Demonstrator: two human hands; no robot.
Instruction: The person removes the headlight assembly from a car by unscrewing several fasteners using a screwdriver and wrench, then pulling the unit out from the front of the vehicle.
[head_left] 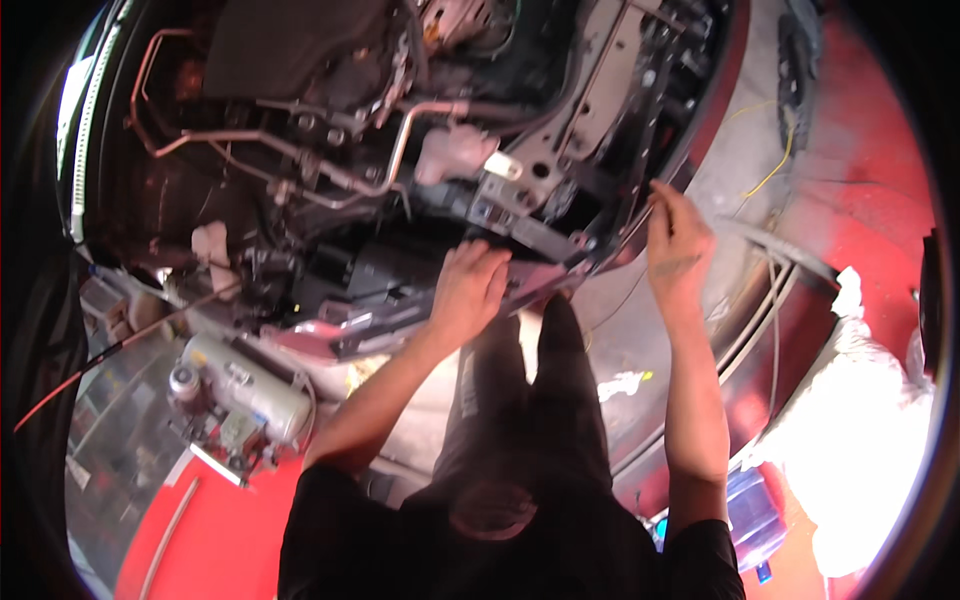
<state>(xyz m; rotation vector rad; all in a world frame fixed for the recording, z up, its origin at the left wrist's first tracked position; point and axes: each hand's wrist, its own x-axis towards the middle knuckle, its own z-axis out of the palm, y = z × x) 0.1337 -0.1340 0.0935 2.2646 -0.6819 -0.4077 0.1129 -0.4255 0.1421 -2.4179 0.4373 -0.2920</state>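
My left hand point(470, 285) lies over the painted body panel point(535, 285) at the near edge of an open engine bay. Its fingers bend down past the panel's inner edge, and the fingertips are hidden. Farther right, my right hand point(680, 240) is raised beside the curved front edge point(695, 150) of the car. Thumb and fingers are drawn together in a pinch there; anything between them is too small to make out. Between the hands sits a metal bracket point(505, 200). A pale plastic reservoir with a white cap point(503, 166) is just beyond it.
Metal pipes point(260, 140) cross the bay near a dark engine cover point(285, 50). A thin rod point(150, 330) slants out at left. On the floor are an air compressor point(245, 390), a yellow cable point(775, 170), white plastic sheeting point(840, 460) and a blue container point(755, 515).
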